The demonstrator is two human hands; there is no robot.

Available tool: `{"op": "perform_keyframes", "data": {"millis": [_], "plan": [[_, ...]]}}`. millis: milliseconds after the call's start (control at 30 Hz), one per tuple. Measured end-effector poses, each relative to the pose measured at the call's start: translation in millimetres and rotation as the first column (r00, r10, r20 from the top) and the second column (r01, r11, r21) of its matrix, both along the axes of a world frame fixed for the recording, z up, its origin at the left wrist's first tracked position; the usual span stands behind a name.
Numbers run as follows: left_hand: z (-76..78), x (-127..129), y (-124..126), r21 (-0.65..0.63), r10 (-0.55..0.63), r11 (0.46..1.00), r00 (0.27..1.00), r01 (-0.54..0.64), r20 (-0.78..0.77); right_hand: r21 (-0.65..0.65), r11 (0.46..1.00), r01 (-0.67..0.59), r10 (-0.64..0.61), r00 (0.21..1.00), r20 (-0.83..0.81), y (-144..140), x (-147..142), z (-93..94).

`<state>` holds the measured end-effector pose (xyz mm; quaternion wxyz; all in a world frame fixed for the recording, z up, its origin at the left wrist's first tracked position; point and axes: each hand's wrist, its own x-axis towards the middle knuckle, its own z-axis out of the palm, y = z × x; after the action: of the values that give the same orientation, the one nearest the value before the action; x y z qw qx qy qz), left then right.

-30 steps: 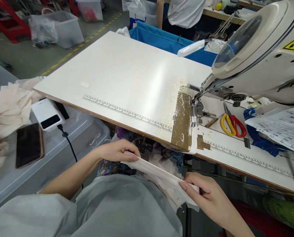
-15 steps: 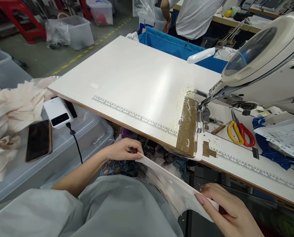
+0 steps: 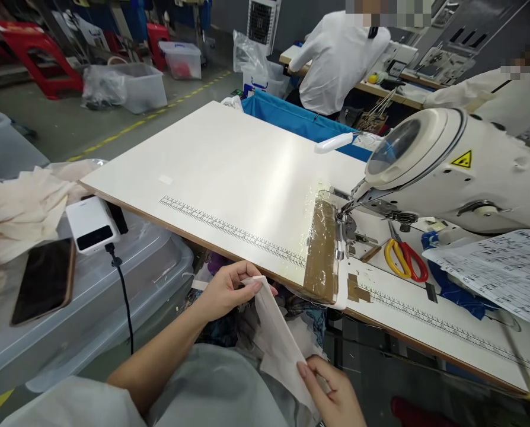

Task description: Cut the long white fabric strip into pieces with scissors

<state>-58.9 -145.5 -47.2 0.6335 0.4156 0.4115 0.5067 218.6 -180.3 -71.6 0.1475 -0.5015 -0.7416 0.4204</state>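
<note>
A narrow white fabric piece (image 3: 277, 338) stretches between my two hands, below the front edge of the white sewing table (image 3: 229, 172). My left hand (image 3: 227, 289) pinches its upper end near the table edge. My right hand (image 3: 336, 396) grips its lower end close to my lap. The sewing machine (image 3: 452, 172) stands at the right, its presser foot (image 3: 347, 222) beside a brown taped patch (image 3: 322, 252).
Yellow-and-red scissors (image 3: 405, 260) and printed paper sheets (image 3: 496, 273) lie right of the needle. A phone (image 3: 42, 281), a white power bank (image 3: 91, 223) and cream cloth (image 3: 20, 207) rest on a plastic bin at left. Two people in white work behind a blue bin (image 3: 300, 118).
My left hand lifted its end of the fabric toward the table edge. My right hand drew its end down and inward, so the piece now hangs steeper. The camera view tilted up.
</note>
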Motion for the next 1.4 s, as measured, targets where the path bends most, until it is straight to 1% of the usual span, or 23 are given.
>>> {"op": "perform_keyframes", "data": {"millis": [67,133,233,267,333,433,533,600,667,700,767,833,933,1000,1100,1167,1200,1233,1267,1300,1333,1367,1400], "plan": [[5.8,4.8,1.1,-0.015,-0.040,0.999,0.999,0.041,0.036,-0.016,0.999,-0.033,0.033,0.999,-0.013,0.5,-9.2,-2.2],[12.9,7.9,2.0,-0.014,-0.097,0.995,0.995,0.097,0.011,0.036,0.998,-0.044,0.045,0.998,-0.043,7.5,-17.1,7.5],[25.4,11.2,3.5,0.031,-0.204,0.978,0.974,0.208,-0.097,0.225,0.974,0.041,-0.009,0.990,-0.141,26.2,-28.1,36.9],[29.6,12.2,4.0,0.046,-0.233,0.969,0.960,0.243,-0.156,0.276,0.959,0.060,-0.010,0.984,-0.178,33.3,-32.0,47.7],[37.2,14.2,5.4,0.069,-0.263,0.953,0.916,0.296,-0.303,0.329,0.943,0.044,0.034,0.973,-0.228,46.3,-40.3,67.1],[45.8,15.9,8.1,0.105,-0.284,0.923,0.841,0.369,-0.460,0.298,0.954,-0.042,0.115,0.966,-0.232,59.8,-50.6,85.4],[50.6,16.0,11.9,0.147,-0.310,0.889,0.806,0.433,-0.504,0.257,0.962,-0.092,0.146,0.969,-0.199,65.5,-55.0,92.3],[52.0,16.9,14.8,0.149,-0.318,0.880,0.794,0.450,-0.518,0.275,0.957,-0.091,0.146,0.971,-0.190,66.5,-55.1,94.5],[51.9,20.0,17.2,0.147,-0.303,0.891,0.805,0.429,-0.510,0.323,0.945,-0.059,0.128,0.972,-0.199,66.7,-54.3,97.3],[51.4,22.5,18.1,0.156,-0.276,0.904,0.823,0.398,-0.497,0.352,0.935,-0.032,0.112,0.972,-0.207,66.7,-54.0,99.1],[49.6,28.9,19.1,0.196,-0.186,0.932,0.869,0.303,-0.458,0.418,0.908,0.022,0.080,0.971,-0.225,66.9,-53.7,103.7],[47.2,36.1,19.5,0.244,-0.088,0.948,0.905,0.205,-0.416,0.472,0.880,0.061,0.063,0.968,-0.242,67.6,-54.3,108.8],[44.1,45.6,20.7,0.307,0.023,0.946,0.925,0.103,-0.380,0.511,0.853,0.101,0.050,0.960,-0.274,69.3,-57.0,115.8],[43.4,50.2,22.7,0.331,0.071,0.942,0.925,0.061,-0.374,0.522,0.844,0.123,0.039,0.956,-0.290,70.2,-59.5,119.4],[44.0,52.5,26.8,0.330,0.079,0.942,0.918,0.059,-0.390,0.523,0.843,0.127,0.036,0.956,-0.290,73.8,-59.1,122.9],[44.5,49.8,29.2,0.328,0.044,0.940,0.922,0.092,-0.384,0.489,0.870,0.056,0.083,0.963,-0.257,82.6,-50.1,122.8],[44.8,47.1,30.2,0.331,0.025,0.938,0.929,0.106,-0.369,0.476,0.879,0.032,0.086,0.971,-0.222,90.3,-41.9,121.6],[45.3,43.5,31.0,0.336,0.011,0.935,0.937,0.114,-0.349,0.477,0.878,0.034,0.049,0.986,-0.160,100.7,-31.3,119.6],[46.0,39.3,31.7,0.343,0.008,0.933,0.944,0.111,-0.330,0.483,0.874,0.059,-0.032,0.997,-0.064,113.5,-18.7,116.7],[47.3,34.7,32.4,0.350,0.013,0.931,0.948,0.104,-0.318,0.540,0.832,0.129,-0.187,0.981,0.053,128.4,-5.1,113.2],[49.2,30.0,33.2,0.363,0.030,0.927,0.948,0.092,-0.317,0.590,0.787,0.180,-0.365,0.907,0.211,144.8,8.8,109.5],[51.8,25.6,34.2,0.381,0.056,0.921,0.944,0.076,-0.324,0.607,0.767,0.206,-0.505,0.779,0.373,161.8,21.8,105.9],[55.0,21.6,35.3,0.405,0.091,0.913,0.937,0.057,-0.336,0.605,0.761,0.234,-0.556,0.716,0.423,178.6,33.2,102.8]]}}
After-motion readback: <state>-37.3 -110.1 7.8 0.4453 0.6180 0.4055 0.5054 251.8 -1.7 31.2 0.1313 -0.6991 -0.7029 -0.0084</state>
